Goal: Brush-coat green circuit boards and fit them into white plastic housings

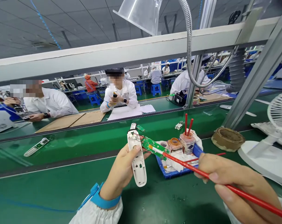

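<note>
My left hand [123,166] is closed around a white plastic housing [139,174], tilted nearly upright, with cut-outs along its inner face. A green circuit board [151,144] hangs off the housing's right side, joined to it by thin wires. In my right hand [238,177] is a long red-handled brush [192,168], gripped between thumb and fingers. Its tip lies over the circuit board and looks to be touching it. A smaller green board [140,128] shows beyond the housing's top end. A blue strap [106,200] circles my left wrist.
Beyond my hands, a blue tray [170,175] holds small jars [187,141], white tissue and red sticks. To the right are a tape roll [227,138] and a white fan [259,155]. Another housing [36,147] lies on the conveyor [73,146]. Co-workers sit opposite.
</note>
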Demonstrator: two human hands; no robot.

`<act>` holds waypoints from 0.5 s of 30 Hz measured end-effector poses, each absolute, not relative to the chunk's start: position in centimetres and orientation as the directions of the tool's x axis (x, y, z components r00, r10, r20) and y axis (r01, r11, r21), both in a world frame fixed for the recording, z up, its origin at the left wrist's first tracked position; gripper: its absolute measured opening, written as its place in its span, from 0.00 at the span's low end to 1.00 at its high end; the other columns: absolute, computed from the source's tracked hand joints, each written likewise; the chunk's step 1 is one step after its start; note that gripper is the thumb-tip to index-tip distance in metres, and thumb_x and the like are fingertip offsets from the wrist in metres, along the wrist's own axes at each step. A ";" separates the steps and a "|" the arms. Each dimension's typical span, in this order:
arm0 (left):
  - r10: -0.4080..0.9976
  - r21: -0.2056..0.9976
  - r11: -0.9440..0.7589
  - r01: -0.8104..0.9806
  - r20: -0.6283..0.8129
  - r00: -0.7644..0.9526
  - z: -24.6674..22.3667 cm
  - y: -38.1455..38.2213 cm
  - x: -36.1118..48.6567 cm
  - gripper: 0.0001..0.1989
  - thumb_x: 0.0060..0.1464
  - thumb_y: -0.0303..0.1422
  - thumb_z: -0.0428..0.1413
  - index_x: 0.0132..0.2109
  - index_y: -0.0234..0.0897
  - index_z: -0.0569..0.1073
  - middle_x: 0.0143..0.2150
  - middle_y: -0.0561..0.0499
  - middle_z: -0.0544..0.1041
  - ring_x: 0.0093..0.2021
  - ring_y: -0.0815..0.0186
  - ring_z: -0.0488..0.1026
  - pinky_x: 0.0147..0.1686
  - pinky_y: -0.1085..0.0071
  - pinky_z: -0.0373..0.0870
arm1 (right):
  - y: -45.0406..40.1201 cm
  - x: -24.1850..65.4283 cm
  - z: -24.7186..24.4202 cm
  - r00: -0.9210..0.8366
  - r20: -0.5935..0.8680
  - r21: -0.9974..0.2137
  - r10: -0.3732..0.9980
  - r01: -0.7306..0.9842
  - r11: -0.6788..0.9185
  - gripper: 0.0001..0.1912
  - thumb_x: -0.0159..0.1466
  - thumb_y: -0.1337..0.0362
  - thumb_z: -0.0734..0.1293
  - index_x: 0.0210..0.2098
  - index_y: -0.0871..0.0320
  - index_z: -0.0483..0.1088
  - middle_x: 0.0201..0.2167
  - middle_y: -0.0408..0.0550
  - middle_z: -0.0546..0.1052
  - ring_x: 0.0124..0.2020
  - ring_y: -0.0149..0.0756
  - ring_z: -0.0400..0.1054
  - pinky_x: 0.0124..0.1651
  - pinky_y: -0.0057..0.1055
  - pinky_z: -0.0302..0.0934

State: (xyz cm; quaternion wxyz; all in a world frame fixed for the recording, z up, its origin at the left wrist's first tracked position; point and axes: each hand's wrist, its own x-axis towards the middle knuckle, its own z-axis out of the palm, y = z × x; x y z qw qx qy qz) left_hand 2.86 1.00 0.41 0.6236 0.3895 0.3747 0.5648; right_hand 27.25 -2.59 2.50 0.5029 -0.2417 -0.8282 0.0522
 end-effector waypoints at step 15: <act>0.987 0.966 0.114 -0.234 -0.083 0.140 0.6 0.4 3.1 0.12 0.48 0.36 0.60 0.42 0.40 0.77 0.41 0.51 0.75 0.34 0.68 0.72 0.38 0.71 0.70 | -2.2 26.5 2.7 -0.457 0.775 -0.285 0.438 0.365 0.886 0.16 0.57 0.76 0.59 0.42 0.53 0.62 0.29 0.44 0.76 0.31 0.34 0.73 0.36 0.27 0.69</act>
